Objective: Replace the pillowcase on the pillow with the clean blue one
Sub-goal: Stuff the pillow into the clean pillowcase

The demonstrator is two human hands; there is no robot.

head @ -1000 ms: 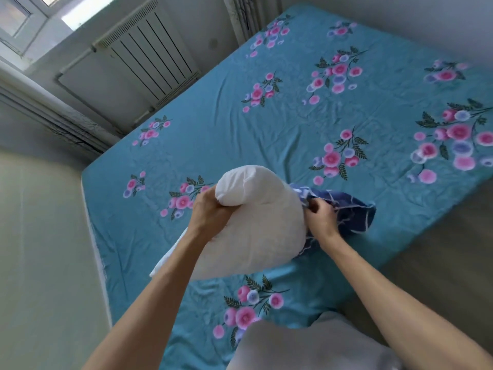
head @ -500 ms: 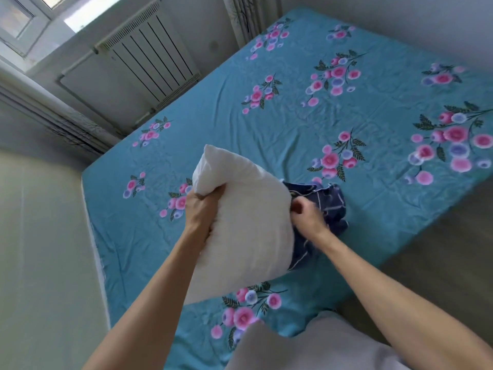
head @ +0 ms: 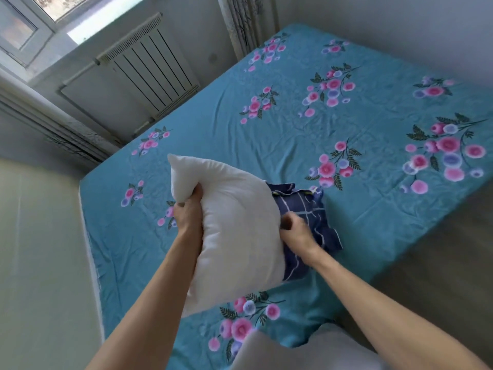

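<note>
The left hand (head: 188,216) clutches the bare white stuffed pillow (head: 234,231) near its upper corner, its long axis near upright above the bed; the right hand (head: 297,232) grips the navy checked fabric pillowcase (head: 306,209), touching the pillow's right edge.

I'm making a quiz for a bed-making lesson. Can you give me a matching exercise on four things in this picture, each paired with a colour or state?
Things:
1. pillow
2. pillowcase
3. bed sheet
4. left hand

Descriptions:
A. teal with pink flowers
B. bare and white, held up
C. dark blue with white lines
D. gripping the pillow's edge

Pairs: 1-B, 2-C, 3-A, 4-D
</note>
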